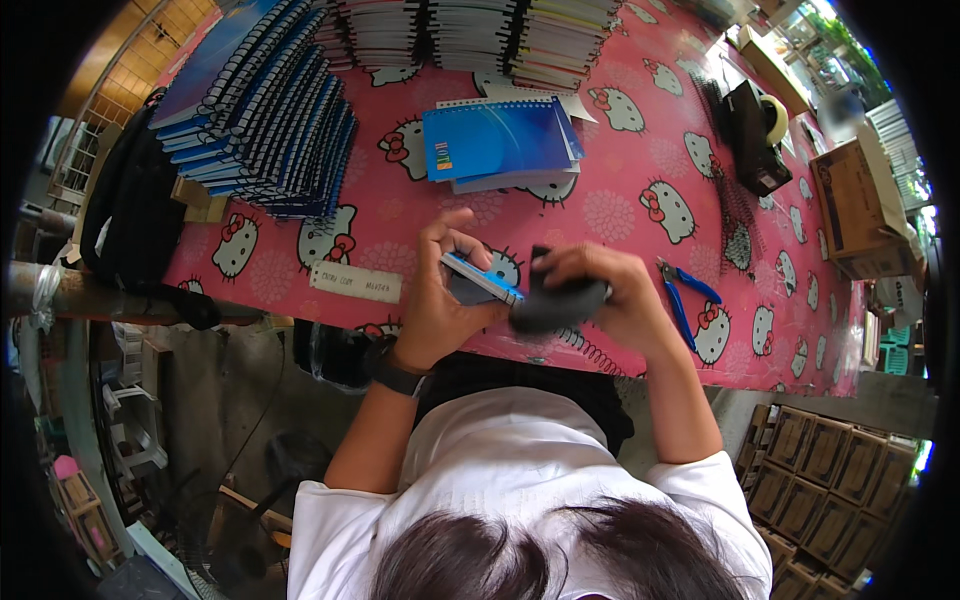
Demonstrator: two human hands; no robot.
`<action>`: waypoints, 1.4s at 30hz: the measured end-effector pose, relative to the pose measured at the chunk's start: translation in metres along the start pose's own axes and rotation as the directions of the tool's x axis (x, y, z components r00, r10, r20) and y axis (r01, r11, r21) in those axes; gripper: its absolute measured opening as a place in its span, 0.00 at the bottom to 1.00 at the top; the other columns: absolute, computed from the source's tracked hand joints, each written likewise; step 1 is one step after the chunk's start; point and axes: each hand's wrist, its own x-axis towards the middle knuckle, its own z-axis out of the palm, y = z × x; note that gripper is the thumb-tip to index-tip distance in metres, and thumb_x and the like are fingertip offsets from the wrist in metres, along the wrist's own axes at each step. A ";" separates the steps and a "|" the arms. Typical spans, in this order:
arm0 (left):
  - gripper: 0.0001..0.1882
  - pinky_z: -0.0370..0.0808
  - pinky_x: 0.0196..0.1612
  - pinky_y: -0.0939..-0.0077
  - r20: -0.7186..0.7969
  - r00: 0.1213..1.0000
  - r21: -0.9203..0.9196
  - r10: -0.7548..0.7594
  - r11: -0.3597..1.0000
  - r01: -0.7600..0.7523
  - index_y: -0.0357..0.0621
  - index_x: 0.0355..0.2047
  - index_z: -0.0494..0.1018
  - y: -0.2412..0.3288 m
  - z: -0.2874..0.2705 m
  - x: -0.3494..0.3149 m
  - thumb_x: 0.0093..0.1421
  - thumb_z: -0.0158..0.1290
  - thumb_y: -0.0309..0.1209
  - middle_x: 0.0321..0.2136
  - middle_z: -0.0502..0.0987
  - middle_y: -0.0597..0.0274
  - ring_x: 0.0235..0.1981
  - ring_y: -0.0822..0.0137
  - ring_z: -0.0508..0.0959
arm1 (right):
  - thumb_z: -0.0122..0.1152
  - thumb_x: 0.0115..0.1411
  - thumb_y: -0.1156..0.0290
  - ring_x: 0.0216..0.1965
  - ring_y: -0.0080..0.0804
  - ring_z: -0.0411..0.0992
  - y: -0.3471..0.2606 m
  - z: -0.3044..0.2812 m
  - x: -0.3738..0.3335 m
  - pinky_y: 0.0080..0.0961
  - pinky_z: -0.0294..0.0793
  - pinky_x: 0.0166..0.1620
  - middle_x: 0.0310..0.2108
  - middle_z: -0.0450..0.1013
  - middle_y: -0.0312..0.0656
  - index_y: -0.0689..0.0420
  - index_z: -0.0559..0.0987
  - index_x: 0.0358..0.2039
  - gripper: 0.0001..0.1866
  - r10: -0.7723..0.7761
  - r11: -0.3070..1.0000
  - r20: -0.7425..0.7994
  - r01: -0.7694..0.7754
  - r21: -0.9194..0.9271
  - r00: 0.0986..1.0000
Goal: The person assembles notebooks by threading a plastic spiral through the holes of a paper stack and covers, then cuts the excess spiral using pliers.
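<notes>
My left hand (443,300) grips a small blue notebook (482,277), tilted edge-up above the table's front edge. Close against the notebook's near end is a dark object (560,306), rounded and blurred by motion; my right hand (600,280) has its fingers closed on it, and its kind is not clear. A loose wire coil (590,352) lies under my right hand at the table edge. Just right of that hand rest cutting pliers with blue handles (687,298). Beyond both hands lies a pile of blue-covered sheets (500,142) with punched holes along the far edge.
Wire-bound blue notebooks (270,130) are stacked high at the left, with more stacks of bound pads (472,38) at the back. A white strip (357,282) lies left of my hands. A black tape dispenser (752,140) and a cardboard box (860,205) stand at the right.
</notes>
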 end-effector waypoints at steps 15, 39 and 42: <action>0.30 0.68 0.43 0.79 0.136 0.988 -0.047 -0.072 0.996 0.079 0.48 0.34 0.61 -0.004 0.001 0.005 0.38 0.72 0.22 0.32 0.66 0.68 0.36 0.75 0.68 | 0.57 0.38 0.92 0.47 0.41 0.76 0.004 0.003 0.021 0.32 0.74 0.50 0.41 0.78 0.47 0.62 0.78 0.34 0.19 0.078 0.987 -0.076 -0.088 -0.135 0.994; 0.15 0.70 0.39 0.83 0.142 0.984 0.189 -0.111 0.978 0.083 0.40 0.39 0.68 0.044 0.021 0.020 0.55 0.62 0.23 0.34 0.72 0.66 0.35 0.77 0.72 | 0.62 0.46 0.83 0.52 0.45 0.69 -0.029 -0.018 -0.013 0.36 0.67 0.55 0.46 0.75 0.43 0.59 0.78 0.43 0.20 -0.135 0.942 -0.327 0.019 -0.335 0.935; 0.14 0.72 0.36 0.80 0.073 0.995 0.100 -0.073 0.993 0.065 0.40 0.34 0.71 0.052 0.030 0.021 0.51 0.64 0.26 0.30 0.75 0.64 0.31 0.74 0.75 | 0.67 0.48 0.77 0.40 0.39 0.73 -0.052 0.008 0.001 0.31 0.73 0.43 0.36 0.74 0.43 0.60 0.78 0.39 0.15 -0.072 0.992 -0.243 0.044 -0.123 0.967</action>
